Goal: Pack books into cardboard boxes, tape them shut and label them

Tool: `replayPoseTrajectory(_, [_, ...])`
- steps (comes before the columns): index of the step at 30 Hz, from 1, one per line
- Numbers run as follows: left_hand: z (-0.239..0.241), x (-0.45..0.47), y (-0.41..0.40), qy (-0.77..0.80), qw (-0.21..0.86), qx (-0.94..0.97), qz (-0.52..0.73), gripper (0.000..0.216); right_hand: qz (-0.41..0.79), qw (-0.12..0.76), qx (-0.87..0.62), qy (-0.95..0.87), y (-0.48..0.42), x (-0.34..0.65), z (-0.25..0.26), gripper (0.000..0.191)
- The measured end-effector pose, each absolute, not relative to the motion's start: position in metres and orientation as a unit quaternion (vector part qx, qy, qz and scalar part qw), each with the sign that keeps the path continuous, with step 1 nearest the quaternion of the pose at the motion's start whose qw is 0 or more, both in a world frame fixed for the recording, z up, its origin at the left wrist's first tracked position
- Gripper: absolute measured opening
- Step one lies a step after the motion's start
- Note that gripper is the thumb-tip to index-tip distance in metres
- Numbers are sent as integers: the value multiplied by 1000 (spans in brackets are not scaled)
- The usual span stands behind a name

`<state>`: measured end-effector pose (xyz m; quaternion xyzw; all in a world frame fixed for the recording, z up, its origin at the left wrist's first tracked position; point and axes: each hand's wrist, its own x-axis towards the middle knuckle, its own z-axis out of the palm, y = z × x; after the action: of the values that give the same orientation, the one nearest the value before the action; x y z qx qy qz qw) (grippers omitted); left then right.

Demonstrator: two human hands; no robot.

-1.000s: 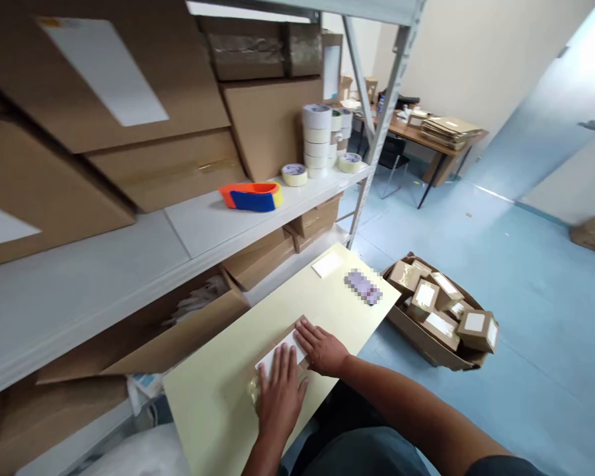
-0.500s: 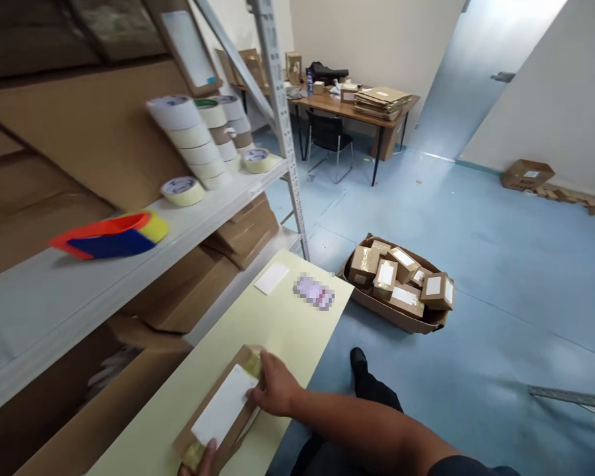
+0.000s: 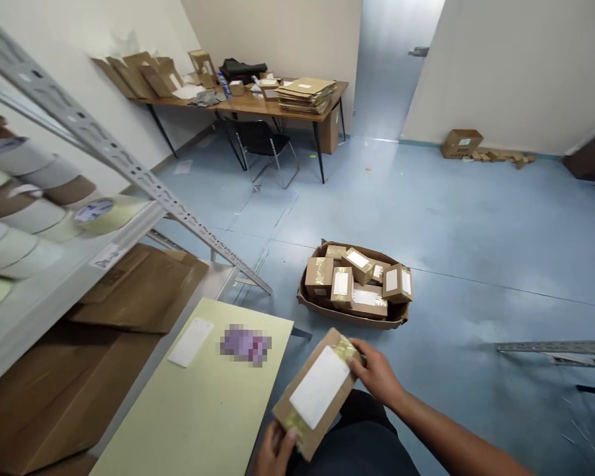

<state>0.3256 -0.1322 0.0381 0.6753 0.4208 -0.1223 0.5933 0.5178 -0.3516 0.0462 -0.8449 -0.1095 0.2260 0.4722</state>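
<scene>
Both hands hold a brown cardboard box (image 3: 286, 401) with a blank white label (image 3: 320, 387) on its upper face and shiny tape at both ends. My right hand (image 3: 377, 371) grips its far right end. At the near left end, my left hand (image 3: 274, 451) is closed on the box, thumb on top. The box is tilted, in the air just right of the pale yellow table (image 3: 178, 416). On that table lie a white slip (image 3: 191, 342) and a blurred-out purple item (image 3: 245, 344).
Beyond the box, a large open carton (image 3: 357, 320) with several taped, labelled boxes stands on the blue floor. A metal shelf (image 3: 129, 228) with tape rolls (image 3: 99, 213) is at left. Farther back are a wooden desk (image 3: 258, 104) and a black chair (image 3: 262, 140).
The held box has left the yellow tabletop and moved right, both hands still on it. My view has turned right, toward the large carton.
</scene>
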Motion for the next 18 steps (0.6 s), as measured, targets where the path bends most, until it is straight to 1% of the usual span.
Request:
replayPoseTrajectory(2, [31,372,-153,346,628,671,-190,78,197,449,-870,-50,-396,533,36,47])
replayPoseTrajectory(4, [22,408,-173,298,634,668,-251,75,180,429,-885,-5,-431,542,27,48])
replayPoseTrajectory(7, [5,442,-202,268,620,666,-317,69,157,408,-899,36,-464,553,16,50])
replayPoseTrajectory(10, [-12,459,-227,253,621,647,-363,63,137,385,-912,39,-482,567,11,52])
replayPoseTrajectory(13, [-23,474,-247,253,644,616,-378,61,119,366,-923,18,-490,591,10,54])
replayPoseTrajectory(16, [-26,492,-259,263,662,602,-360,61,115,344,-932,7,-492,621,10,54])
replayPoseTrajectory(18, [-25,504,-264,267,667,603,-346,56,121,329,-936,5,-491,638,10,54])
